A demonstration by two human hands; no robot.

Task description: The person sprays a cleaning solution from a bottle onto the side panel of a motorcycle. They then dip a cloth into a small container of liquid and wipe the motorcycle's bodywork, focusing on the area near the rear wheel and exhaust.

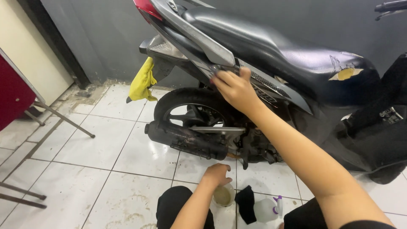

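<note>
Head view: right hand [235,89] on motorcycle panel [271,87]

head view: worn camera, looks down and forward | close above the hands | faces motorcycle [271,63] side over tiled floor [85,178]

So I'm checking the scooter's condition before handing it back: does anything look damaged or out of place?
Yes. The black seat is torn near its front end, with yellowish padding showing through. A yellow cloth hangs off the tail under the rear light, which looks out of place. The floor tiles show dried stains.
</note>
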